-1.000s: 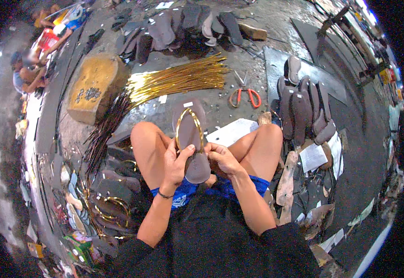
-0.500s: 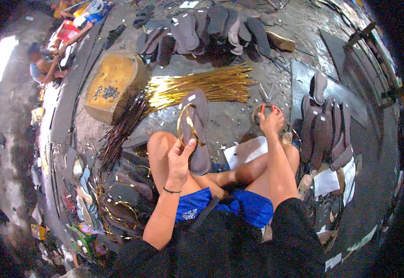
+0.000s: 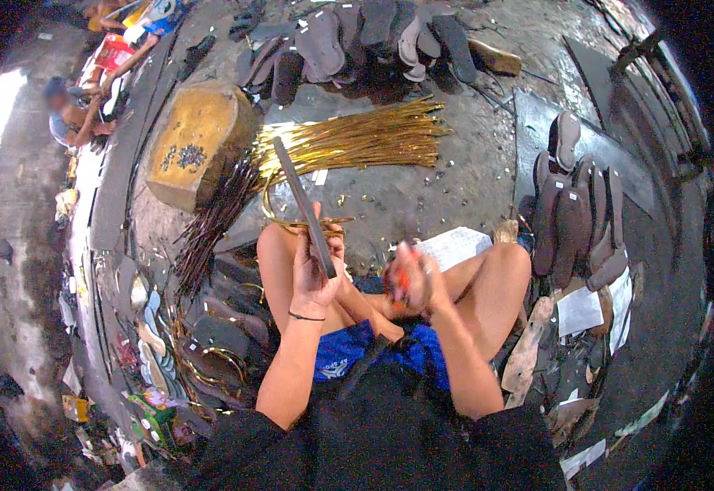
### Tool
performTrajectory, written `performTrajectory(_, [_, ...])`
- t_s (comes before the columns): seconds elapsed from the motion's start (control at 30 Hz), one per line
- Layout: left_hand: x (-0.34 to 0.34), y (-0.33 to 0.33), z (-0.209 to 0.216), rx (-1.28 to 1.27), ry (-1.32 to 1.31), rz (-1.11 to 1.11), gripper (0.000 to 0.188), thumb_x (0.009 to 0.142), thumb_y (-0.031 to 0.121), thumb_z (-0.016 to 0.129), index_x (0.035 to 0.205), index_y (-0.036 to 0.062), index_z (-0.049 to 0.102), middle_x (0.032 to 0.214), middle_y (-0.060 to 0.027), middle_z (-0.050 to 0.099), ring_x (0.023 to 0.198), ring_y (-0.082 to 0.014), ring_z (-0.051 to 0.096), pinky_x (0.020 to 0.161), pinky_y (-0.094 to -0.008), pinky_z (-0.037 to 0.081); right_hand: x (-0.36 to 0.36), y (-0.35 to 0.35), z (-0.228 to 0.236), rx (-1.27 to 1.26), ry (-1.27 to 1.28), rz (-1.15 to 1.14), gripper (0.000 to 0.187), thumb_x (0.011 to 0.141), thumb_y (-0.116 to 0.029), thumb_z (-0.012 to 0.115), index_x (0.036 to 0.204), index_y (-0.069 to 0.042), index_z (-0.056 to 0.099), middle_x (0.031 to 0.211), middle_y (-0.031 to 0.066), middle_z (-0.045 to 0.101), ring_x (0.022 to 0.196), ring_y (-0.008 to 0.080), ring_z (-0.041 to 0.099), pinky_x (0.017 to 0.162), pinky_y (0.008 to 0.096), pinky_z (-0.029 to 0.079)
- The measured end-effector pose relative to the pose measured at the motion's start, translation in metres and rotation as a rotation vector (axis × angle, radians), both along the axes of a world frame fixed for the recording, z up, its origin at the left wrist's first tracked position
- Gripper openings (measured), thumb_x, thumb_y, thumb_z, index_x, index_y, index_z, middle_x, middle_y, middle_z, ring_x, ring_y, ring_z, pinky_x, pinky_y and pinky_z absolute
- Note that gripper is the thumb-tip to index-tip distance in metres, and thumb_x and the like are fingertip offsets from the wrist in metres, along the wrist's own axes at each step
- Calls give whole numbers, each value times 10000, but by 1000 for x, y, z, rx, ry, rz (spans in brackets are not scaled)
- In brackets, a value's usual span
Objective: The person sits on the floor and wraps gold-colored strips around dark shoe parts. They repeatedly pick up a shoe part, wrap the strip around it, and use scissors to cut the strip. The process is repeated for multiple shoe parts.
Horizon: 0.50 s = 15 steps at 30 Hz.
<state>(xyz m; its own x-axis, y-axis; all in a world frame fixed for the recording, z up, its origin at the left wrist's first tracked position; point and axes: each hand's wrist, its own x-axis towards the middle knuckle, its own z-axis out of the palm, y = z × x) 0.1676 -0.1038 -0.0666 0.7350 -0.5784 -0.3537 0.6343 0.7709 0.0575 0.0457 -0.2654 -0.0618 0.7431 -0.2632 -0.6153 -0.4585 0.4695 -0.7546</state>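
Observation:
My left hand (image 3: 319, 274) grips a dark grey sandal (image 3: 298, 192), turned so that its sole stands edge-on above my left knee. From the sole's left side loops a gold strap (image 3: 271, 206), and gold strap ends also show to the right, by my fingers. In front of my lap, my right hand (image 3: 424, 286) is closed on scissors (image 3: 407, 274) with red-orange handles. Motion smears their blades. A gap separates the scissors from the sandal.
Beyond my knees lies a bundle of gold straps (image 3: 357, 139), beside a wooden block (image 3: 197, 139) bearing small dark bits. Dark soles (image 3: 320, 45) are heaped at the back; more soles (image 3: 565, 221) stand on the right. Strapped sandals (image 3: 210, 368) lie left. Another person (image 3: 75, 114) sits far left.
My left hand has turned the sandal from its top face to its edge. My right hand has brought the scissors from the right knee leftward and nearer, toward my lap.

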Motion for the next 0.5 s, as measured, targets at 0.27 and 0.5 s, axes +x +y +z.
performTrajectory(0.27, [-28,6,6,345,-132,-93,359,1015,350,507,1261,100,585,1026,-85,679,846,-180,662,763,-291,565,-14,29,38,-559,-154,404,578,918,-550,538,1052,12,507,907,321,649,891,509,630,732,526,498])
performTrajectory(0.5, [-40,9,14,347,-240,-165,339,1009,361,524,1190,83,593,1003,-56,680,863,-159,654,741,-278,552,-14,25,33,-692,-121,476,487,875,-478,611,954,2,586,794,272,659,820,472,645,685,528,497])
